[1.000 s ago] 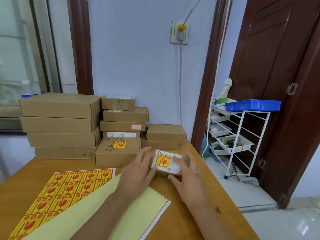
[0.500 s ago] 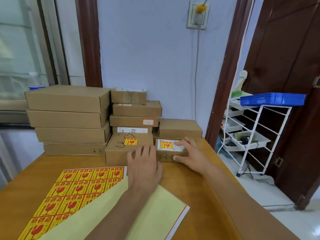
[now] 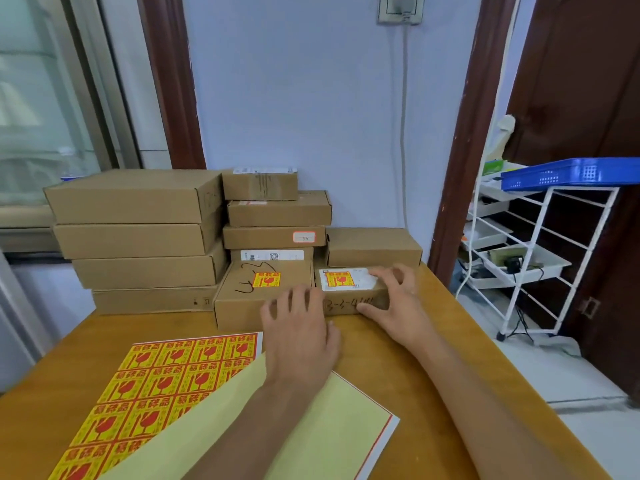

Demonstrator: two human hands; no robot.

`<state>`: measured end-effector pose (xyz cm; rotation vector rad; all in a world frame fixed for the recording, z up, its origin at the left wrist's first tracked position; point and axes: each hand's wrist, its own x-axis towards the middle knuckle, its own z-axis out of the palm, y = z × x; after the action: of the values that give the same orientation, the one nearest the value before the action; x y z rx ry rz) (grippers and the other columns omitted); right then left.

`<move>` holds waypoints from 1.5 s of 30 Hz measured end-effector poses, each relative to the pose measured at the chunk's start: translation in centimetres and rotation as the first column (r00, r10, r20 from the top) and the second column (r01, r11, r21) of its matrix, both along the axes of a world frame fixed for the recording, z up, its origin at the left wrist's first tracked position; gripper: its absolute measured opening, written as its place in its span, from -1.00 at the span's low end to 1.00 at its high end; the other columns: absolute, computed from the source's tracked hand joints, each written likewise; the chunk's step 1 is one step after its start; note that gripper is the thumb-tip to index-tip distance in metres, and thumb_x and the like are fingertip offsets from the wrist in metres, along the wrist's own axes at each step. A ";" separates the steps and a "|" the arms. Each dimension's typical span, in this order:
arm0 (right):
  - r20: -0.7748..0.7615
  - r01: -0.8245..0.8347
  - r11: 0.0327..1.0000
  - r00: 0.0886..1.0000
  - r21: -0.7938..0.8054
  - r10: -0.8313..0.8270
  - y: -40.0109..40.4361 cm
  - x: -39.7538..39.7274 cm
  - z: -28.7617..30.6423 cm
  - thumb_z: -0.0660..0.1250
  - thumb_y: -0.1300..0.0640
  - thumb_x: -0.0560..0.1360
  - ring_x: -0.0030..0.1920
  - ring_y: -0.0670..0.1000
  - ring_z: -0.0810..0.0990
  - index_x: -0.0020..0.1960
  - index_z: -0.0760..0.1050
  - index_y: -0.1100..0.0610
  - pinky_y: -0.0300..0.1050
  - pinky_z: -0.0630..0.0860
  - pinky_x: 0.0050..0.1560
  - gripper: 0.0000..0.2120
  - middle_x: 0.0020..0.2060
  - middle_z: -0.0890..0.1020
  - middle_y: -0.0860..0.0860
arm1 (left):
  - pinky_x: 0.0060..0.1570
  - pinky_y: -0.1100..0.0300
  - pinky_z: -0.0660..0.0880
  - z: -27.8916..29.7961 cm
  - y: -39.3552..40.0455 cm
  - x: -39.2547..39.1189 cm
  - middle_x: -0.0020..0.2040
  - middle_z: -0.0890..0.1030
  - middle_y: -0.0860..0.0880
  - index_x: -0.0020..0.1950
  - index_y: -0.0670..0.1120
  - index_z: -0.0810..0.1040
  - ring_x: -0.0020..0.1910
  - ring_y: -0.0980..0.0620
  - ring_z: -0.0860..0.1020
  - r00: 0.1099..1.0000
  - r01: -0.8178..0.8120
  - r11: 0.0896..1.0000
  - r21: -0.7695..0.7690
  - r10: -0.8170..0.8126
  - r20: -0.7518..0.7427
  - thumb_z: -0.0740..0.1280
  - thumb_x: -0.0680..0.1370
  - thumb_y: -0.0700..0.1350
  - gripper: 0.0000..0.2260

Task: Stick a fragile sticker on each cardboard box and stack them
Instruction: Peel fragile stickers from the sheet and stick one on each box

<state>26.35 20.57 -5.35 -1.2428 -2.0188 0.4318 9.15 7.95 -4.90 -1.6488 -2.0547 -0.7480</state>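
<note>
A small cardboard box (image 3: pixel 349 299) with a white label and a yellow fragile sticker (image 3: pixel 340 280) on top sits on the wooden table (image 3: pixel 415 386), right beside a larger stickered box (image 3: pixel 242 306). My right hand (image 3: pixel 394 299) grips the small box's right end, fingers on top and thumb on the front. Spread flat, my left hand (image 3: pixel 299 337) hovers just in front of both boxes, holding nothing. A sheet of fragile stickers (image 3: pixel 152 386) lies at the front left, partly under a peeled pale yellow backing (image 3: pixel 322 431).
Stacks of plain cardboard boxes (image 3: pixel 138 237) line the back wall, with another stack (image 3: pixel 277 216) in the middle and one box (image 3: pixel 374 247) behind the small box. A white wire rack (image 3: pixel 540 258) with a blue tray (image 3: pixel 568 173) stands right of the table by a dark door.
The small box has been slid away from me and now rests against the larger stickered box. My left hand has come off it; my right hand stays on it.
</note>
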 end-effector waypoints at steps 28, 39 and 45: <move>0.468 -0.256 0.955 0.869 0.148 0.161 -12.2 -3.8 0.6 -0.05 -0.24 0.57 -0.25 -0.01 0.44 -0.07 0.34 -0.01 -0.02 0.39 -0.30 -0.65 -0.12 0.46 -0.09 | 0.08 0.05 0.32 1.4 -1.5 -0.8 -0.14 0.55 0.14 -0.05 0.06 0.44 -0.09 0.06 0.49 0.906 0.047 0.963 0.266 -0.153 0.393 0.14 0.63 -0.15 -0.85; 0.677 -0.344 0.936 0.708 0.081 0.201 -14.5 2.1 3.3 0.12 -0.11 0.71 0.08 0.01 0.55 0.42 0.42 -0.06 -0.05 0.45 -0.06 -0.66 0.17 0.45 -0.07 | 0.00 0.11 0.49 4.7 -18.8 -7.7 0.15 0.57 0.22 0.20 0.17 0.51 0.09 0.08 0.58 0.945 0.326 0.934 -0.143 -0.318 0.076 0.16 0.66 0.13 -0.80; 0.670 -0.431 0.901 0.684 0.053 0.288 -19.6 1.9 2.6 0.07 -0.14 0.72 0.33 -0.07 0.40 0.47 0.39 -0.05 -0.16 0.27 0.09 -0.61 0.34 0.40 -0.13 | 0.47 0.09 0.20 -0.6 -29.6 -11.7 0.58 0.30 0.16 0.59 0.15 0.28 0.53 0.07 0.31 0.905 0.265 0.837 -0.479 -0.387 -0.175 0.07 0.43 0.61 -0.14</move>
<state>28.23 1.00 -2.72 -0.9174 -2.8502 -0.0729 -2.59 -21.70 -5.53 -2.2584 -1.8564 -0.1227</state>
